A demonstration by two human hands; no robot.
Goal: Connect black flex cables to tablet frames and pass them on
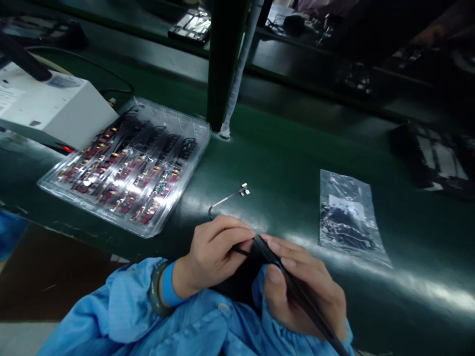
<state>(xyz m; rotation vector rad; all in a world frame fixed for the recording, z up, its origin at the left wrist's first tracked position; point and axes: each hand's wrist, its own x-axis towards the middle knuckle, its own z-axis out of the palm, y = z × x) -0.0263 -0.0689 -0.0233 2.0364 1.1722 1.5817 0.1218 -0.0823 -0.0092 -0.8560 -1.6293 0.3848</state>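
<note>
My left hand is closed in a pinch on a thin flex cable. The cable's free end, with small gold and white connectors, sticks out beyond my knuckles above the bench. A short black strip shows under those fingers; I cannot tell whether it belongs to the same cable. In my right hand lies a long, slim black bar-like piece, gripped between thumb and fingers and slanting down toward my body. Its narrow tip meets the left fingertips. What exactly touches there is hidden.
A clear plastic tray of flex cables with red and gold parts sits at left. Beside it stands a white box-shaped device with a red light. To the right lies a clear bag of small black parts. A dark post rises behind.
</note>
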